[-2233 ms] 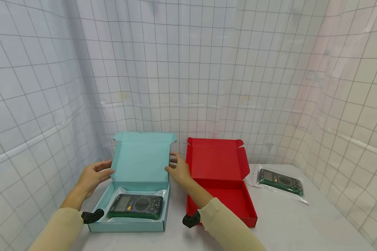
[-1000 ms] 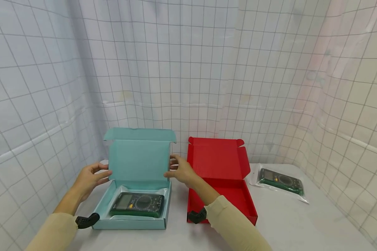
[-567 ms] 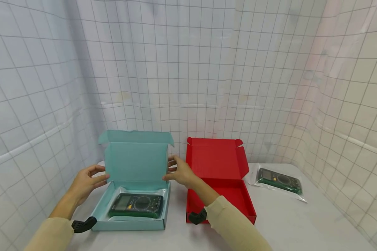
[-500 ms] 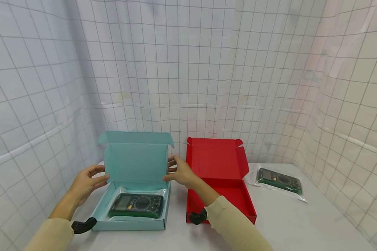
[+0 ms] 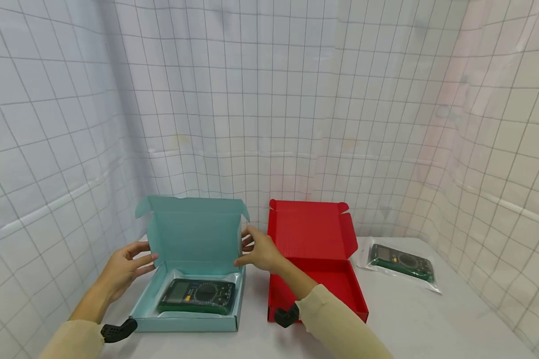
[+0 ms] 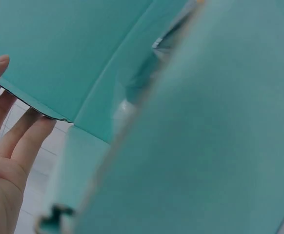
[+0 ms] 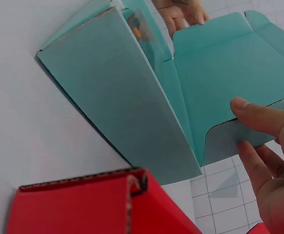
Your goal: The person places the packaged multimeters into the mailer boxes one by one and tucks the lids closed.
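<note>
A white gridded curtain (image 5: 292, 109) hangs behind the blue box (image 5: 184, 325) and to both sides of it. Under the blue box spreads the white surface (image 5: 413, 326). The blue box itself sits open, its lid (image 5: 197, 237) raised along the back edge, the end flap angled toward the front. Just to the right of the blue box, apart from it, lies the red box (image 5: 334, 281), also open, with its lid leaning back. Two cream sleeves reach in from the front of the blue box, the right one (image 5: 341, 326) passing over the red box. At the left side of the blue box, the left hand (image 5: 123, 264) grips the lid's edge, thumb inside and fingers behind; on its right side, the right hand (image 5: 261, 252) pinches the lid's side flap the same way. One bagged meter (image 5: 197, 295) lies face up inside the blue box; another meter (image 5: 400, 260), in a clear bag, rests well to its right, beyond the red box. Smallest, a black piece (image 5: 119, 331) juts from the left sleeve near the blue box's front corner.
</note>
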Demonstrator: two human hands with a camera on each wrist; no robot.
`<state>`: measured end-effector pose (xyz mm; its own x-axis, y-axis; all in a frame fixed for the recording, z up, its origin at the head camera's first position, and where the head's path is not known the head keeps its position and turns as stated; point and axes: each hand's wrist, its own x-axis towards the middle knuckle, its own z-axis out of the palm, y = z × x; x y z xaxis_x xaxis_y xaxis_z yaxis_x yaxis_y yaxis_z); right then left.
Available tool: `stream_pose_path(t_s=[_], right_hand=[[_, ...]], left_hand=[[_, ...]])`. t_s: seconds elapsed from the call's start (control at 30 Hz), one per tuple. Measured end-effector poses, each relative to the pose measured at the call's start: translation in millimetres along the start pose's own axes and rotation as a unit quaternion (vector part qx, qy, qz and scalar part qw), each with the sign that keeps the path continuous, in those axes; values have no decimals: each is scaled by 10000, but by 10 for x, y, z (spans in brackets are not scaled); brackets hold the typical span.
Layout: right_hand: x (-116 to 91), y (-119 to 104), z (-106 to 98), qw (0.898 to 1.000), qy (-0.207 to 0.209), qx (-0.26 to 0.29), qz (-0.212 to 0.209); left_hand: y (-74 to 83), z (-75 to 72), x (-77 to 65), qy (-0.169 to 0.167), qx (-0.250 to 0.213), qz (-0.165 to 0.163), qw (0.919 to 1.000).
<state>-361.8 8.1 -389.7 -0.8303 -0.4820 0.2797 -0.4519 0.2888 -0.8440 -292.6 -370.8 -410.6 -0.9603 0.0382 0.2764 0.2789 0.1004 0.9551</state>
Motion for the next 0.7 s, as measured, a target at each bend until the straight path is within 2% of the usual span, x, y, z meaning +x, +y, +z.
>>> stream_pose_path(t_s=[0.1, 0.2, 0.53, 0.7], right_hand=[[-19, 2, -6, 10000, 0, -72, -29], [-43, 14, -17, 10000, 0, -21, -39], [-123, 15, -48, 9989, -145, 438, 93], [-136, -17, -16, 9997, -8, 237, 105]], left_hand=[[-13, 5, -18, -28, -190, 40, 9998], [-12, 7, -43, -21, -177, 37, 9998], [-17, -18, -104, 12, -427, -19, 9991], [-6, -28, -116, -6, -471, -30, 9989]])
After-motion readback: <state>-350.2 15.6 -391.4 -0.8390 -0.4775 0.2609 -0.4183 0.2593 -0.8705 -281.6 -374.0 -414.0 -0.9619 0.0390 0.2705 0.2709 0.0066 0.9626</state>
